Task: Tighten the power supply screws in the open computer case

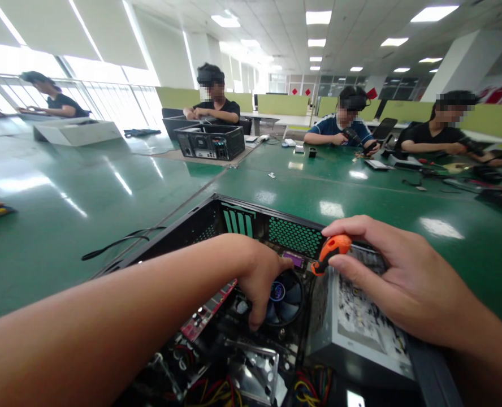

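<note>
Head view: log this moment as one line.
left hand: at round dark cooling fan | right hand: gripping orange-and-black tool handle | location: open black metal computer case on glossy green table

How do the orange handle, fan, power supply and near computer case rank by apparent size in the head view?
1. Near computer case
2. Power supply
3. Fan, partly hidden by the left hand
4. Orange handle, held by the right hand

The handle seems nearer the camera, so it may look relatively large.
</note>
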`<state>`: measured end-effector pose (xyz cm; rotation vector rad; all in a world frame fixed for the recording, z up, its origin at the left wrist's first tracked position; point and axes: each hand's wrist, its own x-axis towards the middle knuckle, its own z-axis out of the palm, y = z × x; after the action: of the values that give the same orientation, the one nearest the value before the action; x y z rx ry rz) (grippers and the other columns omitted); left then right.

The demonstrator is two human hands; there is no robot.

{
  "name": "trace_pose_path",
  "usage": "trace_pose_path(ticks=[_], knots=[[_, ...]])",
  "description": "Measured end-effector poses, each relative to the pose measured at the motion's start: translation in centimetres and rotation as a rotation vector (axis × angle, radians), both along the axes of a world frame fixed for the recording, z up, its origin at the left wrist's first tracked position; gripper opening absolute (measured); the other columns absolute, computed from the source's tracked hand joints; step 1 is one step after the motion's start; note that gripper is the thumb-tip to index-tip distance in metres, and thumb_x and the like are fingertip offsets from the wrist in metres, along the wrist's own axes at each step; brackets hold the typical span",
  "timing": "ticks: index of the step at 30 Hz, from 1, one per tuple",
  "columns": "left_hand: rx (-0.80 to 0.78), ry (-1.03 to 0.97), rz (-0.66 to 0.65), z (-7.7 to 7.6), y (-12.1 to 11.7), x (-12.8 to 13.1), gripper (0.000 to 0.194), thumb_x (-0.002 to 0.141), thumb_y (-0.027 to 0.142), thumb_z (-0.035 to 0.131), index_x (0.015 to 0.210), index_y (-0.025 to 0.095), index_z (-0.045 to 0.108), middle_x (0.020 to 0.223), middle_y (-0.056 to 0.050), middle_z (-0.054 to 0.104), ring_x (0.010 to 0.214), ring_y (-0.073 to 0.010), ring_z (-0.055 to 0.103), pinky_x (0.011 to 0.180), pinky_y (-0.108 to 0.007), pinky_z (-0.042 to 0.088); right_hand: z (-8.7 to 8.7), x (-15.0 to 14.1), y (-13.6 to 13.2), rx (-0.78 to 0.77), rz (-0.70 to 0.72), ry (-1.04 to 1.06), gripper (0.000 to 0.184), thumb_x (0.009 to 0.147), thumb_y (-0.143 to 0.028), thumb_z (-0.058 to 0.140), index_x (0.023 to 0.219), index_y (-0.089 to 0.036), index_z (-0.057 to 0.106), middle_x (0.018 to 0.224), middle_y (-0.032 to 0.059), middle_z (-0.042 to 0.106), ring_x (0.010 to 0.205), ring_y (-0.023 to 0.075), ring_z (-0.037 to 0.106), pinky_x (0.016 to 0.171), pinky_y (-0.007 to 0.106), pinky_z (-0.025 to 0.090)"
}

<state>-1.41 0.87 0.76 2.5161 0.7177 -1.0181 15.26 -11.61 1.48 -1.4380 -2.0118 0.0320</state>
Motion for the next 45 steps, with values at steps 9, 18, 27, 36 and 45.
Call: trace_pose_path(ticks=[9, 18, 27, 36, 45], knots=[[-0.012, 0.004, -0.006, 0.2, -0.1, 0.1, 0.129, 0.033, 0.029, 0.073, 0.144, 0.017, 0.009, 0.139, -0.016, 0.039, 0.123, -0.0348, 0.041, 0.1, -0.041, 0.036, 0.0, 0.1, -0.2, -0.014, 0.034, -0.006, 0.031, 0.088, -0.024, 0.049, 0.119, -0.026, 0.05, 0.111, 0.0043, 0.062, 0.098, 0.0192, 0.059, 0.082, 0.031, 0.046], [-0.004, -0.038, 0.022, 0.0, -0.1, 0.0, 0.124, 0.033, 0.028, 0.072, 0.144, 0.024, 0.016, 0.134, -0.009, 0.048, 0.121, -0.0347, 0.044, 0.096, -0.042, 0.038, 0.1, -0.1, -0.2, -0.01, 0.022, 0.015, 0.024, 0.082, -0.031, 0.059, 0.105, -0.027, 0.055, 0.095, -0.0006, 0.064, 0.083, 0.0154, 0.061, 0.072, 0.027, 0.046], [0.008, -0.011, 0.011, 0.2, -0.1, 0.0, 0.126, 0.034, 0.029, 0.073, 0.144, 0.022, 0.011, 0.137, -0.011, 0.044, 0.122, -0.0339, 0.043, 0.096, -0.041, 0.038, 0.0, -0.1, -0.3, -0.01, 0.082, -0.003, 0.036, 0.089, -0.019, 0.045, 0.124, -0.027, 0.047, 0.12, 0.0025, 0.059, 0.107, 0.018, 0.056, 0.089, 0.032, 0.045], [-0.003, -0.021, 0.008, 0.2, -0.2, 0.0, 0.124, 0.034, 0.028, 0.073, 0.144, 0.022, 0.015, 0.134, -0.011, 0.048, 0.122, -0.0347, 0.043, 0.097, -0.042, 0.038, 0.3, 0.1, 0.0, -0.011, 0.088, 0.012, 0.024, 0.083, -0.029, 0.057, 0.107, -0.026, 0.056, 0.098, 0.0018, 0.064, 0.088, 0.0185, 0.06, 0.074, 0.031, 0.048], [-0.015, -0.083, 0.005, 0.0, 0.1, -0.2, 0.121, 0.034, 0.03, 0.073, 0.143, 0.022, 0.021, 0.132, -0.01, 0.05, 0.118, -0.0361, 0.046, 0.095, -0.043, 0.04, 0.3, -0.9, -2.3, 0.027, 0.058, 0.09, 0.035, 0.086, -0.021, 0.052, 0.118, -0.034, 0.049, 0.113, -0.0022, 0.062, 0.098, 0.0168, 0.062, 0.084, 0.027, 0.05]])
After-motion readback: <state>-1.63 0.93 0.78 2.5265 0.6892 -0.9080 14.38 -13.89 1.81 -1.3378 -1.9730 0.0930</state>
